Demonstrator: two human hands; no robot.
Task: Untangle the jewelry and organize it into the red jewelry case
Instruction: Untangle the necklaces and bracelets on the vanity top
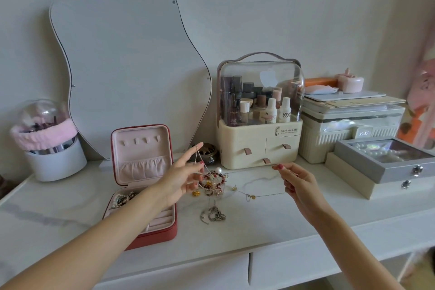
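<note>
Left hand pinches a thin silver chain, raised over the tangled jewelry pile on the white tabletop. Right hand pinches another fine chain trailing to the pile. Red jewelry case stands open, just left of the pile.

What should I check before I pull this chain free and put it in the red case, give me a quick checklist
1. Red jewelry case open, within reach: ok.
2. Left hand holds the thin chain up: ok.
3. Right hand pinches a chain end: looks so, chain too fine, cannot tell.
4. Chain free of the tangled pile: not ok, it runs down into it.
5. Empty slots in the case's tray: ok, front slots bare.
6. Silver clump clear of the pull: cannot tell.
</note>
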